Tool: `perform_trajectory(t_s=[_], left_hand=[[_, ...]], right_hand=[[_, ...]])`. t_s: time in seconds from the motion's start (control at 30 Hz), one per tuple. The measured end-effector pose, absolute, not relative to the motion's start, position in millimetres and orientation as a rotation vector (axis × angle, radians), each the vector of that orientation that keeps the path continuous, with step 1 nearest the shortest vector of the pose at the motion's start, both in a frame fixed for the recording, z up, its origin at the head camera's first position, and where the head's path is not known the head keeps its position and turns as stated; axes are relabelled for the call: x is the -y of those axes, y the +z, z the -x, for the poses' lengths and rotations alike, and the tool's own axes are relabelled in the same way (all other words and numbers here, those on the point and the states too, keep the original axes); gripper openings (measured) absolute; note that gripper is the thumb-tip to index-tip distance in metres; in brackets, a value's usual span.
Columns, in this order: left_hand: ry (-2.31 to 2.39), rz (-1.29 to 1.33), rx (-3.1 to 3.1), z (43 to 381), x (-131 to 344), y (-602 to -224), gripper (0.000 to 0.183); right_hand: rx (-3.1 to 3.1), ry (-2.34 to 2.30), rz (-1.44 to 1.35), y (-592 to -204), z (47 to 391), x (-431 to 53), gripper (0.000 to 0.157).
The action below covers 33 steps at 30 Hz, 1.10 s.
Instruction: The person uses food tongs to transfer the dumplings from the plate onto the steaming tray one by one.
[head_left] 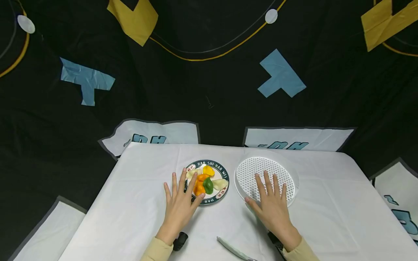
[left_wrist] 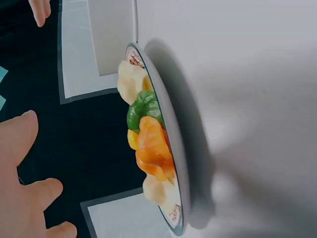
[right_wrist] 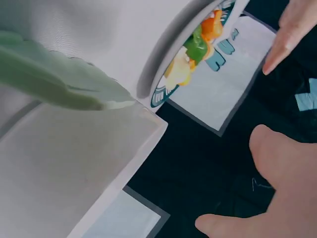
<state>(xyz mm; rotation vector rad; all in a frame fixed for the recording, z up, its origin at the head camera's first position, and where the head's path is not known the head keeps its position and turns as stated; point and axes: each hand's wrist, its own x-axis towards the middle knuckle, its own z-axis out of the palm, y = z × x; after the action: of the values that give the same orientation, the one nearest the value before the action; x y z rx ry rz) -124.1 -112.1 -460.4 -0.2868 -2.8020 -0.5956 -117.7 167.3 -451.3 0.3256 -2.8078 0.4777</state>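
My left hand [head_left: 179, 206] is spread, palm down, over the left edge of a round plate [head_left: 224, 170] with a dark green rim, its fingertips overlapping the plate. On the plate lie several lumpy, dumpling-like pieces: orange [left_wrist: 151, 144], green [left_wrist: 144, 110], yellow [head_left: 208, 170] and pale cream [left_wrist: 130, 82]. My right hand [head_left: 273, 210], fingers also spread, overlaps the near part of a white perforated oval basket [head_left: 246, 168]. In both wrist views the fingers are apart with nothing between them. Under the right wrist camera shows a pale green piece [right_wrist: 59, 74] with a scalloped edge.
A slim, pale green handle [head_left: 230, 247] with a metal end lies near the table's front edge, between the forearms. White cloth covers the table [head_left: 130, 203]. Behind hangs a black backdrop [head_left: 202, 94] with blue and yellow tape [head_left: 282, 74].
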Motion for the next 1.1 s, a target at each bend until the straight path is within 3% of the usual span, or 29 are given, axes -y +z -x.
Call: perform_trajectory(t_s=[0.27,0.47,0.83,1.1], left_hand=[[-0.657,0.292,2.728,131.4,127.1,-464.2,0.065],[-0.966,0.175,2.721,141.2,142.9,-468.0,0.064],[-1.333,0.038,2.618,161.1,163.5,-483.8,0.064],[-1.519,-0.039,2.589,166.0,163.0,-492.1,0.065]], right_hand=[[2.702,0.616,-0.407,-446.3,116.5,-179.1,0.089],[2.562,0.804,-0.439,-444.3,109.0,-190.7,0.092],[2.517,1.196,-0.288,-441.5,83.0,-207.2,0.102],[2.484,1.258,-0.263,-437.7,65.0,-213.0,0.100]])
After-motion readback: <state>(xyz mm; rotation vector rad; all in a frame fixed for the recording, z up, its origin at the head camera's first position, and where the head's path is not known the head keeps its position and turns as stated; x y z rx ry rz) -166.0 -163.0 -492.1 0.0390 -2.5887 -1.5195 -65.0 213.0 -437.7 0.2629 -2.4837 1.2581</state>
